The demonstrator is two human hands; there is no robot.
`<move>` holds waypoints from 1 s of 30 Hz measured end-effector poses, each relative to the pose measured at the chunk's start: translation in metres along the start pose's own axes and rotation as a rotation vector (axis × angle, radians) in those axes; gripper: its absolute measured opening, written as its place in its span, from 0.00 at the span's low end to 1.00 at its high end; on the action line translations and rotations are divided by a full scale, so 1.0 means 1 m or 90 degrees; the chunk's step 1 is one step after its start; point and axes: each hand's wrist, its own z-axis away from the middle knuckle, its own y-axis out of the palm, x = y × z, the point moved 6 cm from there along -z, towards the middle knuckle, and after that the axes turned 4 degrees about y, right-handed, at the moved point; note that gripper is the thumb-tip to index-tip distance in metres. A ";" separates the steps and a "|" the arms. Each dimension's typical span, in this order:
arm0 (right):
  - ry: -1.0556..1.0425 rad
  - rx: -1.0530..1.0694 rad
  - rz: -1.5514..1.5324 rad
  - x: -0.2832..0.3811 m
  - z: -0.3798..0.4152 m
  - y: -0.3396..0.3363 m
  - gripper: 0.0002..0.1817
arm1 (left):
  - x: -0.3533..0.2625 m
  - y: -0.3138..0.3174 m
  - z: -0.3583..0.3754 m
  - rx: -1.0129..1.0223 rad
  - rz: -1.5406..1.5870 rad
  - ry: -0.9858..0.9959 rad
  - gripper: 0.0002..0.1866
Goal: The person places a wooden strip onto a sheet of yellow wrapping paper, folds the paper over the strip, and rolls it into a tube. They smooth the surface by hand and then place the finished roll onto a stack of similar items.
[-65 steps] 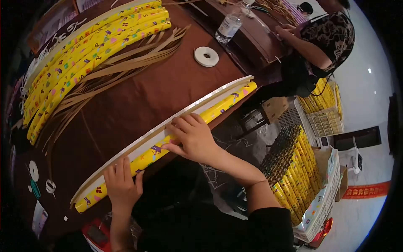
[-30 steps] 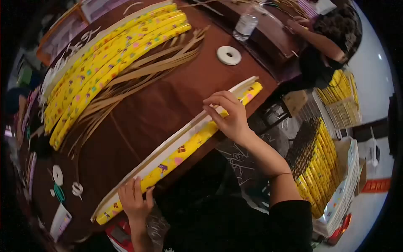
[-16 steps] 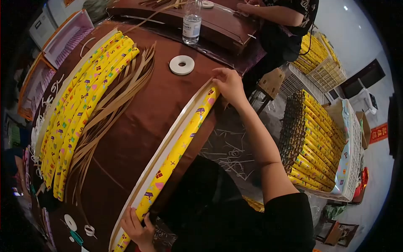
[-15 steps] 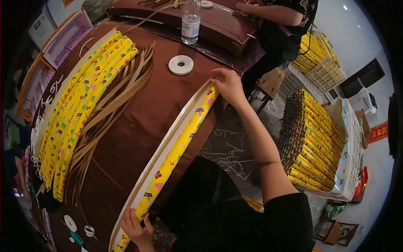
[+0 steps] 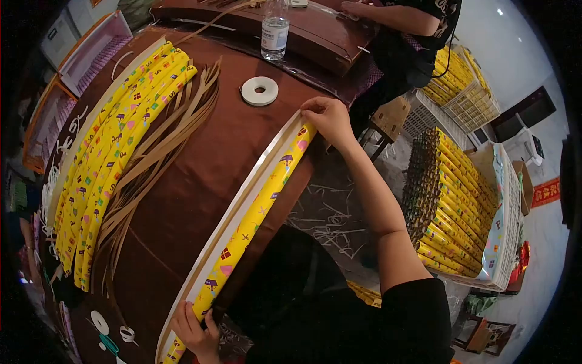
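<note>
A long roll of yellow printed wrapping paper [image 5: 248, 233] lies slantwise along the table's near edge. Its white inner side and a pale brown strip [image 5: 227, 209] show lengthwise on its left. At the far end, my right hand [image 5: 328, 120] pinches the roll's tip and the strip's end between thumb and fingers. My left hand [image 5: 195, 333] is closed round the near end, fingers over the top. To the left lies a pile of similar yellow paper pieces [image 5: 121, 158], beside a heap of loose brown strips [image 5: 163, 155].
A white tape roll [image 5: 259, 91] and a water bottle [image 5: 274, 37] stand farther back on the brown table [image 5: 182, 200]. Teal scissors [image 5: 109, 344] lie at lower left. Finished yellow rolls [image 5: 458, 206] fill a white crate [image 5: 506, 242] at right. Another person [image 5: 403, 24] sits opposite.
Both hands keep their hold at the two ends. The roll and my hands have barely moved; the view has shifted slightly.
</note>
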 end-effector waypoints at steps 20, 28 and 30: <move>-0.465 -0.033 0.575 0.053 0.005 0.013 0.05 | 0.001 -0.001 -0.003 -0.029 0.023 0.009 0.21; -0.594 0.097 0.745 0.060 0.004 0.025 0.05 | 0.002 0.001 0.001 -0.031 0.019 0.001 0.21; -0.636 0.132 0.781 0.064 0.003 0.026 0.05 | 0.002 0.000 0.000 -0.034 0.015 0.000 0.21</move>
